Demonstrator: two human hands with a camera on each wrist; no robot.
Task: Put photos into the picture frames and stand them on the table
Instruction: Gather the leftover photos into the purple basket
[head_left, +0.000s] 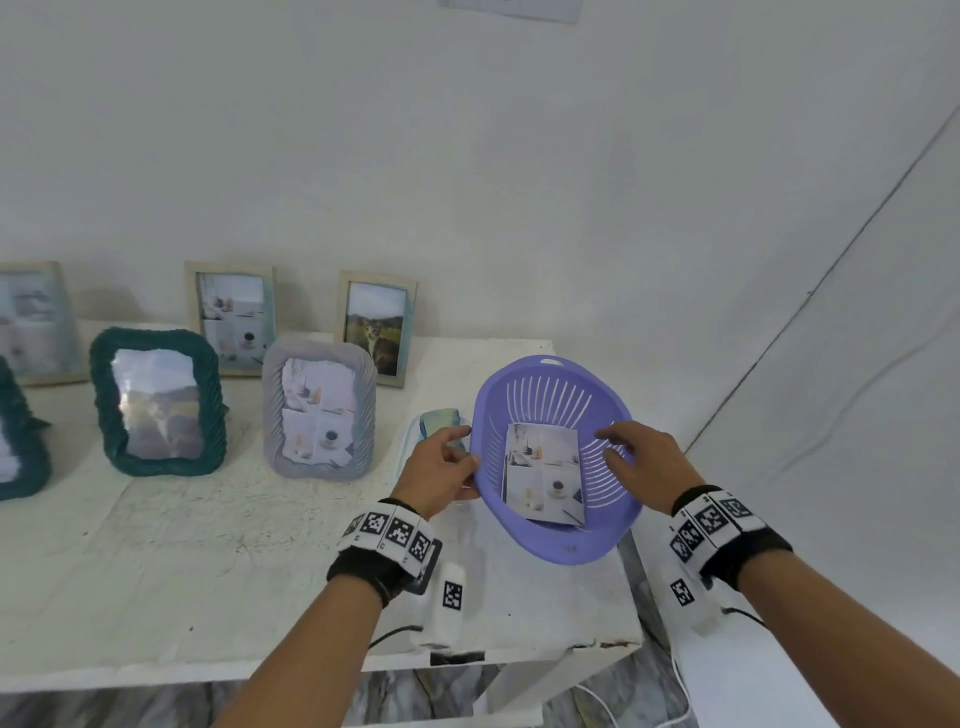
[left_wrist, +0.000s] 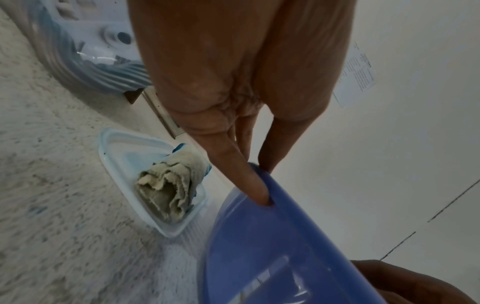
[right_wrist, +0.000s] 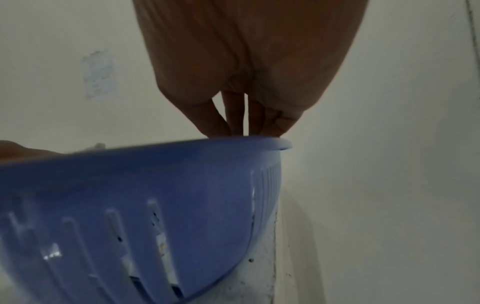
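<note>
I have the purple slotted plastic basket (head_left: 558, 540) tilted above the white tabletop (head_left: 182, 545), my left hand (head_left: 436, 470) clenched on its left rim, my right hand (head_left: 641, 460) curled over the right rim. The printed paper photo (head_left: 543, 473) lies loose inside. It looks light, thin, easily creased; I'd pinch it by an edge.

My head camera looks down at the table (head_left: 182, 545) from above. My two wrist cameras sit very close, looking along my fingers. All three see the purple basket (head_left: 558, 540) I hold.
</note>
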